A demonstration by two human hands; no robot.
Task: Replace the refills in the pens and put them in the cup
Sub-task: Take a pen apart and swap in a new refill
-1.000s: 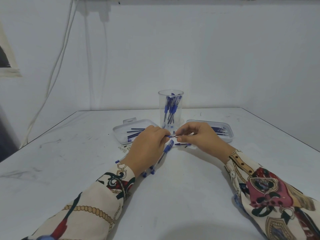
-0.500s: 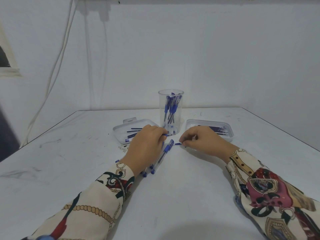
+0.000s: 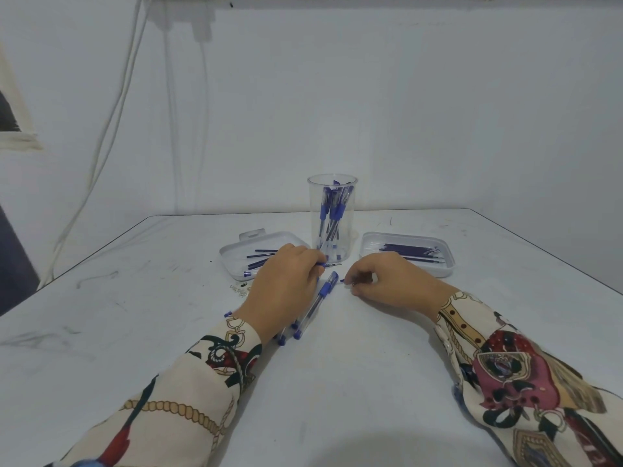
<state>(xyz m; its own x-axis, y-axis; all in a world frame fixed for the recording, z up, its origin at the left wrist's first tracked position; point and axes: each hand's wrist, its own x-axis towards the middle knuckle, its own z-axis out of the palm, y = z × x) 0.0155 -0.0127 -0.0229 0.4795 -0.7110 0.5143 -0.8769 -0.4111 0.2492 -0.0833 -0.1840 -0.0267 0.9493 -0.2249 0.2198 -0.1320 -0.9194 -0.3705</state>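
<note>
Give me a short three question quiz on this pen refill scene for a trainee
1. True or false: the clear cup already holds pens.
2. Which tray is nearer the right hand? A: the right tray. B: the left tray.
3. Fill in: a capped pen lies on the table between the left hand and the ____ hand.

Key: 1 true; 2 A; 3 right.

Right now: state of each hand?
Left hand: fingers curled round a thin blue-tipped pen part.
Right hand: fingertips pinching a small blue piece just above the table.
</note>
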